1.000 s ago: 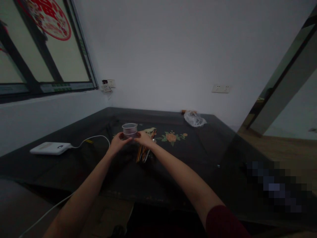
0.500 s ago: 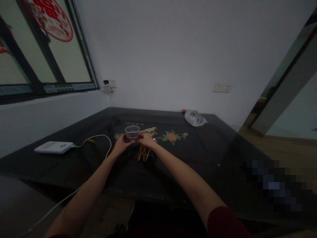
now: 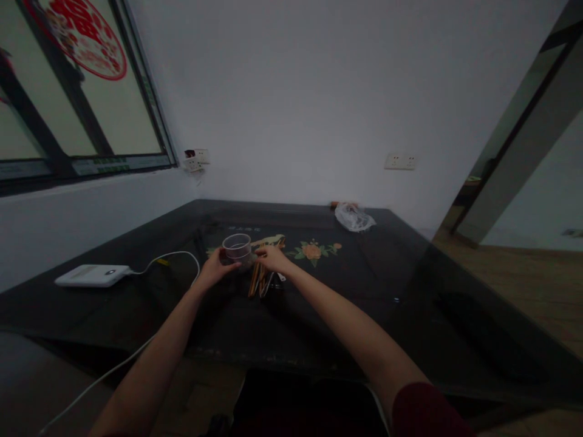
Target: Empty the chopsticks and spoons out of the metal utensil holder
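A clear round plastic cup (image 3: 237,246) is held upright over the dark table, and its lower part looks doubled or blurred. My left hand (image 3: 215,268) is closed around the cup's left side, thumb across the front. My right hand (image 3: 273,258) is pinched at the cup's lower right side, fingertips at the clear plastic; the exact contact is hard to make out. Just under my right hand lie several thin wooden sticks (image 3: 256,282) with some shiny metal pieces, partly covered by the hand. Behind them shows a flat pale yellow patterned shape (image 3: 273,240).
On the black table (image 3: 346,340) a white power bank (image 3: 92,275) lies at left, its white cable (image 3: 199,267) running beneath my left forearm. A crumpled plastic bag (image 3: 354,218) rests near the wall. A dark long object (image 3: 492,337) lies at right.
The cup has shifted slightly left and down with my left hand. My right fingers have drawn a little away from its upper part. The view has turned slightly right.
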Tool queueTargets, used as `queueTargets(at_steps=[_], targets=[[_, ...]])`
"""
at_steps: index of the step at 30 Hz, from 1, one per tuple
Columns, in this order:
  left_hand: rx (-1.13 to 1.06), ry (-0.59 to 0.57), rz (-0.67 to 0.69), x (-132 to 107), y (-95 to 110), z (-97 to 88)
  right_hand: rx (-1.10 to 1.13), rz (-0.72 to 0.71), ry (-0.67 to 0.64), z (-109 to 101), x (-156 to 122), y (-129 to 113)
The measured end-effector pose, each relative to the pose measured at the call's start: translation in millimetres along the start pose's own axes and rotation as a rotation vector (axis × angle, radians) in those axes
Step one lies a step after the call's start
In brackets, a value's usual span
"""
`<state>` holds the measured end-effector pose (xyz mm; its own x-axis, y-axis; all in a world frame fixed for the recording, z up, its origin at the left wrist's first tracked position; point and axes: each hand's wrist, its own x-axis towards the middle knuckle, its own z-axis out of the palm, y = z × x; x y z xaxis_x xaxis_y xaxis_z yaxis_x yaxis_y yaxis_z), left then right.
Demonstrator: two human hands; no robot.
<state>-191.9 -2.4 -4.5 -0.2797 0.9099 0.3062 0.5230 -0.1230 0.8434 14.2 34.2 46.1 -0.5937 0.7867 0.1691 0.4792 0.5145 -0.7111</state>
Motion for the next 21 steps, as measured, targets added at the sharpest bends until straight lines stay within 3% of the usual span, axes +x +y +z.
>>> queueTargets(at_steps=[2, 4, 7, 10, 12, 15, 18, 21], targets=[[-0.021, 0.049, 0.033, -1.3, 6.6, -1.7, 0.056, -0.033, 0.058, -8.3, -10.8, 2.1], [-0.004, 0.2, 0.148, -6.1, 21.3, -5.4, 0.142, -0.05, 0.096, -20.2, -27.2, 8.2], [0.085, 0.473, 0.42, -22.3, 59.6, -10.1, 0.328, -0.024, 0.08, -45.1, -60.8, 24.1], [0.071, 0.522, 0.594, -44.4, 105.5, -0.7, 0.406, -0.011, 0.054, -71.7, -97.4, 41.3], [-0.005, 0.332, 0.63, -57.6, 131.2, 19.7, 0.389, 0.018, 0.056, -84.4, -118.3, 49.8], [-0.034, -0.061, 0.568, -71.9, 153.0, 69.9, 0.265, 0.084, 0.09, -90.6, -139.8, 57.8], [-0.024, -0.392, 0.462, -82.9, 151.6, 125.6, 0.055, 0.108, 0.142, -85.2, -152.1, 66.4], [0.005, -0.521, 0.365, -92.0, 134.1, 161.3, -0.141, 0.128, 0.211, -77.1, -162.5, 81.0]])
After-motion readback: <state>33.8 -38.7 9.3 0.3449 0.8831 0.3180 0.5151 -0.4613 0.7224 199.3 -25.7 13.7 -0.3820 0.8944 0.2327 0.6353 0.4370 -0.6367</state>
